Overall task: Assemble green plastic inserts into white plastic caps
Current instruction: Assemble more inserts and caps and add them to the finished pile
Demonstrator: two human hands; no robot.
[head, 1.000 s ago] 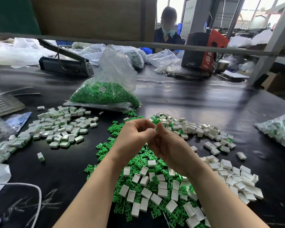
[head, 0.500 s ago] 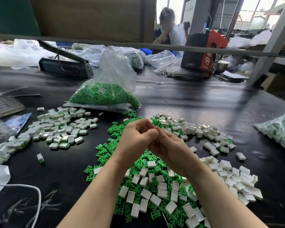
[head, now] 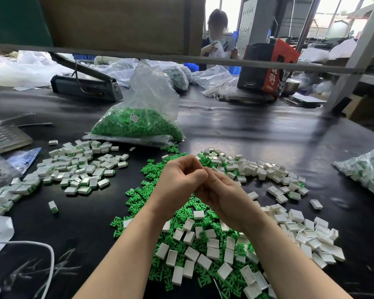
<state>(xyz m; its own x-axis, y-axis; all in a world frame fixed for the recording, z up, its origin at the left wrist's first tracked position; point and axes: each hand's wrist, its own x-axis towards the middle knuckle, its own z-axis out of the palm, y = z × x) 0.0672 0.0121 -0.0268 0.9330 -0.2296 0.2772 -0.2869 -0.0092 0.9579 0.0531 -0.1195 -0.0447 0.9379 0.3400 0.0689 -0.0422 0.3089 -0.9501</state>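
I see a glossy black table (head: 257,134) strewn with small moulded parts. At the centre lies a heap of green plastic inserts (head: 143,190) — spiky and branching in shape — with smooth, boxy white plastic caps (head: 190,253) scattered over it toward 6 o'clock. More caps, hollow side up, trail off toward 3 o'clock (head: 268,171). At 9 o'clock sits a separate pile of white pieces with green showing at their edges (head: 78,169). At 12 o'clock slumps a crinkled clear plastic bag (head: 138,126), its lower half packed with green inserts.

Both forearms reach in from 6 o'clock. The left hand (head: 179,182) and right hand (head: 222,190) meet above the green heap, knuckles up, fingers curled inward and pressed against each other. Whatever they pinch is buried between the fingers — I cannot tell which part each hand holds, or whether it holds one at all.

At 3 o'clock the frame edge cuts off a second clear bag (head: 367,171) of white and green pieces. At 8 o'clock a white cord (head: 50,255) loops across the table.
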